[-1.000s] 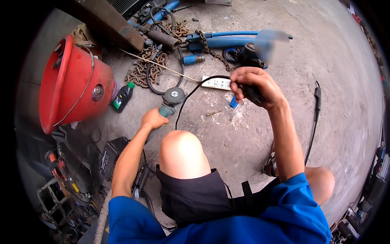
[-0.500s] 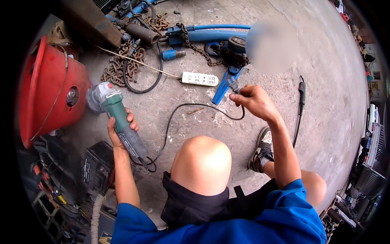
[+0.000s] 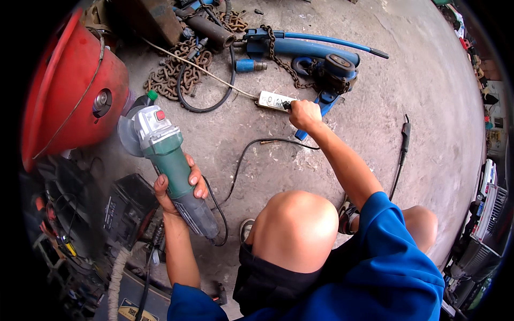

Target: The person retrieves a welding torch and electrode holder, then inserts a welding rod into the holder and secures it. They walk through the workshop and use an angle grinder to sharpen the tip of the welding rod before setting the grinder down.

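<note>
My left hand (image 3: 168, 201) is wrapped round the body of a green and grey angle grinder (image 3: 170, 163), which is tilted with its disc end toward a red metal shell. On the floor farther off lies a white power strip (image 3: 272, 100). My right hand (image 3: 306, 115) is closed at the strip's right end, gripping a dark plug (image 3: 287, 106) against it. My fingers hide most of the plug, so how far it sits in the socket cannot be seen. The grinder's black cord (image 3: 239, 167) loops across the concrete.
At the left stands the large red metal shell (image 3: 75, 101). Rusty chains (image 3: 174, 80) and a blue jack-like tool (image 3: 302, 47) with a long handle lie beyond the strip. A black-handled lead (image 3: 405, 138) rests at the right. A black battery-like box (image 3: 128, 211) is near my left forearm.
My right hand has carried the plug left onto the power strip. The grinder in my left hand has shifted slightly right and nearer. The whole view has also shifted.
</note>
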`<state>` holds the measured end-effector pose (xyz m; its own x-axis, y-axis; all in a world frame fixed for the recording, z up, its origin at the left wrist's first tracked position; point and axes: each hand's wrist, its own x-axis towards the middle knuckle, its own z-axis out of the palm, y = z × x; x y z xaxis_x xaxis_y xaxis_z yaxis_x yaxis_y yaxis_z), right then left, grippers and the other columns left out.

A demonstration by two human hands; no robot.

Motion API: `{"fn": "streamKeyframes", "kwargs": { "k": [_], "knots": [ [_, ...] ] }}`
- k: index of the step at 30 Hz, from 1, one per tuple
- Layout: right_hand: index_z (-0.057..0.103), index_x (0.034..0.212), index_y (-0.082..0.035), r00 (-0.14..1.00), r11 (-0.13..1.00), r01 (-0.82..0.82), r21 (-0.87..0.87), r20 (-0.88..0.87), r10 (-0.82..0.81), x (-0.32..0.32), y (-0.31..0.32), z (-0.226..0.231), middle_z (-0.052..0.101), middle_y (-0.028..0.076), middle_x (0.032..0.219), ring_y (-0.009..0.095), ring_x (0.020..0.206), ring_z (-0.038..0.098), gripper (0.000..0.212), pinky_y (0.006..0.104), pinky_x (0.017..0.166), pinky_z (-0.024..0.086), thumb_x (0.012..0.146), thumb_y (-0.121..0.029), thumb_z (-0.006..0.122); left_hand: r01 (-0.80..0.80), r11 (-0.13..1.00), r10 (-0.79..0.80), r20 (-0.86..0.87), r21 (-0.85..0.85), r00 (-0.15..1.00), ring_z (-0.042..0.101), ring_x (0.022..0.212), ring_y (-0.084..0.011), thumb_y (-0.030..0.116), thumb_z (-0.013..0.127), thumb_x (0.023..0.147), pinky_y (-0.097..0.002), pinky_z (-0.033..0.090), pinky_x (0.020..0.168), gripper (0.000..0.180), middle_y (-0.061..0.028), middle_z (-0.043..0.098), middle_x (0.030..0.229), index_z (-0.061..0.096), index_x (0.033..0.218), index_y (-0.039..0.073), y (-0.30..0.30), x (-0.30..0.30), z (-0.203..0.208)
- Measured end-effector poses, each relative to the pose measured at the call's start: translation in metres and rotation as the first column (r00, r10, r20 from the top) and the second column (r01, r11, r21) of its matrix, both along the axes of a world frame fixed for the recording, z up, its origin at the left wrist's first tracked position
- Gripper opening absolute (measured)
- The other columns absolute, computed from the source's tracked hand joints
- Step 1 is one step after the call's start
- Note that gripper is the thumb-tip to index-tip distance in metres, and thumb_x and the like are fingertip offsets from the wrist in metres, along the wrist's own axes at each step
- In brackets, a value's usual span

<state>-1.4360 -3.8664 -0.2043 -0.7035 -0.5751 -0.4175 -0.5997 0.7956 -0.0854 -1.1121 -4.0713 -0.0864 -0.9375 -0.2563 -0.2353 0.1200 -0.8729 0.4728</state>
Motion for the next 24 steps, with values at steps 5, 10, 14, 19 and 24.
{"fn": "streamKeyframes", "kwargs": {
  "k": [5, 10, 14, 19, 24],
  "knots": [
    [0.074, 0.085, -0.003, 0.995, 0.995, -0.095, 0.001, 0.002, 0.095, -0.005, -0.011, 0.006, 0.071, 0.021, 0.093, 0.036, 0.086, 0.071, 0.020, 0.0440, 0.077, 0.056, 0.078, -0.014, 0.059, 0.037, 0.998, -0.039, 0.041, 0.049, 0.998, 0.063, 0.063, -0.0252, 0.051, 0.074, 0.077, -0.0391, 0.054, 0.061, 0.072, -0.0110, 0.057, 0.082, 0.045, 0.117, -0.002, 0.009, 0.004, -0.010],
    [0.073, 0.084, -0.003, 0.957, 0.957, -0.283, 0.069, -0.037, 0.286, -0.008, -0.027, 0.015, 0.071, 0.020, 0.089, 0.036, 0.084, 0.070, 0.017, 0.0442, 0.075, 0.056, 0.078, -0.014, 0.062, 0.058, 0.995, -0.060, 0.023, 0.086, 0.998, 0.063, 0.064, -0.0258, 0.050, 0.074, 0.077, -0.0393, 0.054, 0.061, 0.071, -0.0119, 0.057, 0.082, 0.045, 0.117, -0.001, 0.009, 0.000, -0.015],
    [0.075, 0.087, -0.009, 0.913, 0.908, -0.402, 0.120, -0.025, 0.408, -0.009, -0.034, 0.009, 0.074, 0.012, 0.092, 0.028, 0.089, 0.072, 0.016, 0.0384, 0.076, 0.056, 0.081, -0.015, 0.062, 0.101, 0.992, -0.103, 0.029, 0.070, 0.994, 0.062, 0.063, -0.0258, 0.049, 0.073, 0.078, -0.0391, 0.054, 0.060, 0.070, -0.0121, 0.056, 0.083, 0.044, 0.118, -0.001, 0.017, -0.014, -0.024],
    [0.078, 0.097, -0.016, 0.927, 0.927, -0.369, 0.059, -0.052, 0.372, 0.002, -0.053, -0.018, 0.074, 0.006, 0.102, 0.023, 0.096, 0.071, 0.022, 0.0368, 0.078, 0.056, 0.088, -0.021, 0.059, 0.134, 0.991, -0.133, -0.041, 0.014, 0.990, 0.062, 0.058, -0.0264, 0.043, 0.075, 0.080, -0.0399, 0.054, 0.056, 0.069, -0.0126, 0.055, 0.080, 0.038, 0.117, -0.001, 0.016, -0.016, -0.018],
    [0.077, 0.099, -0.018, 0.947, 0.949, -0.300, 0.095, -0.092, 0.309, -0.007, -0.040, -0.023, 0.074, 0.004, 0.102, 0.023, 0.094, 0.070, 0.023, 0.0437, 0.073, 0.053, 0.090, -0.021, 0.056, 0.200, 0.977, -0.204, -0.050, -0.075, 0.978, 0.061, 0.057, -0.0260, 0.044, 0.076, 0.078, -0.0384, 0.054, 0.056, 0.070, -0.0121, 0.054, 0.078, 0.039, 0.116, 0.000, 0.023, -0.060, 0.002]
  ]
}}
